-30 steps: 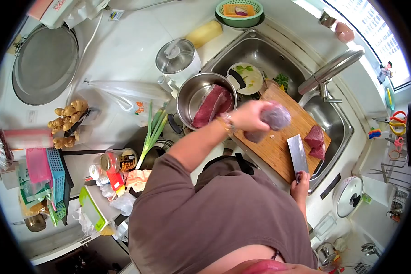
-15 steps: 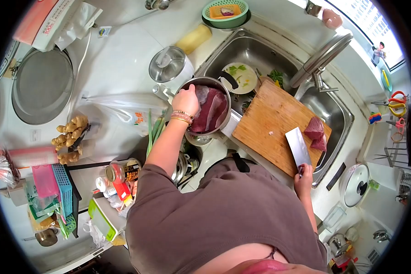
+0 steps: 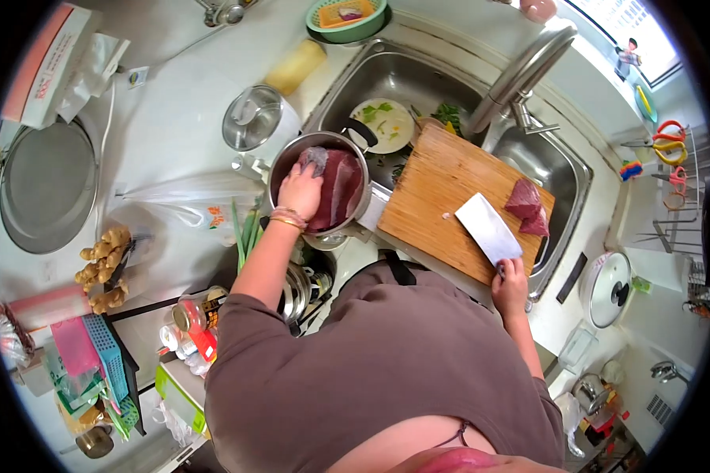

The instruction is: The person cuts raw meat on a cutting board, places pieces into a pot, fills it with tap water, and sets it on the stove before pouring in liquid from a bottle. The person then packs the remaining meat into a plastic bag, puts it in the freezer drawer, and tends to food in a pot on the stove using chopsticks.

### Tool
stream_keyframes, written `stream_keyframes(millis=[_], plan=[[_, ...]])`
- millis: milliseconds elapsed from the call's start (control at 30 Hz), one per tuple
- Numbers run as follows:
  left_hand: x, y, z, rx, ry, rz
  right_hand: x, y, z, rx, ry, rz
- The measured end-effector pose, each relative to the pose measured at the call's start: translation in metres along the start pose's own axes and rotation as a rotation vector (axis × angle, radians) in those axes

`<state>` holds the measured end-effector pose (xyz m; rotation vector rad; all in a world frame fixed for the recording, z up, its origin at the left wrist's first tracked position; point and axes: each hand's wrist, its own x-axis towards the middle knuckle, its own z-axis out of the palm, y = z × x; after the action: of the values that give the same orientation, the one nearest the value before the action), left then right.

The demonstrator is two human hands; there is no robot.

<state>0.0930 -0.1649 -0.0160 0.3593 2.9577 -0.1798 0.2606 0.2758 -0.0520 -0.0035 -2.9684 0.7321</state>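
Note:
My left hand (image 3: 301,193) reaches into a steel pot (image 3: 275,175), its fingers closed on the large dark red piece of meat (image 3: 341,185) inside; some fingertips are hard to make out. A pale greyish patch of the meat shows at the fingertips. My right hand (image 3: 510,285) grips the handle of a cleaver (image 3: 485,226), whose broad blade rests on the wooden cutting board (image 3: 434,189). Two cut chunks of red meat (image 3: 526,206) lie beyond the blade, near the board's right edge. A tiny scrap sits left of the blade.
The board spans the double sink (image 3: 406,67), under a curved faucet (image 3: 521,75). A white plate with green leaves (image 3: 383,124) sits in the left basin. Left of the pot are a lidded container (image 3: 252,120), a plastic bag (image 3: 189,197) and ginger (image 3: 102,264). A glass lid (image 3: 607,292) stands at right.
My left hand has gone from the pot's near-left rim area deeper onto the meat. My right hand keeps the cleaver on the board. The whole view has shifted slightly.

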Motion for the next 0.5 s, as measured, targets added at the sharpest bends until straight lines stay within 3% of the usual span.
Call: stream_keyframes(millis=[67, 133, 200, 267, 367, 467, 500], plan=[[-0.009, -0.013, -0.010, -0.194, 0.108, 0.042, 0.008, 0.001, 0.001, -0.005, 0.002, -0.003], [-0.027, -0.025, -0.015, -0.328, 0.410, -0.095, 0.010, 0.001, 0.001, -0.059, 0.056, -0.001], [-0.057, -0.035, -0.026, -0.459, 0.407, -0.358, 0.011, 0.005, 0.001, -0.117, 0.060, -0.009], [-0.087, -0.060, 0.030, -0.775, 0.554, -0.583, 0.011, 0.009, 0.002, -0.176, 0.025, -0.019], [-0.111, -0.060, 0.031, -1.741, 0.060, -1.019, 0.028, -0.010, -0.005, -0.281, -0.041, -0.080], [-0.117, -0.059, 0.041, -2.411, -0.082, -0.988, 0.066, -0.036, 0.021, -0.097, -0.008, -0.236], [-0.112, -0.057, 0.044, -2.409, -0.069, -0.957, 0.081, -0.050, 0.033, -0.034, -0.022, -0.304]])
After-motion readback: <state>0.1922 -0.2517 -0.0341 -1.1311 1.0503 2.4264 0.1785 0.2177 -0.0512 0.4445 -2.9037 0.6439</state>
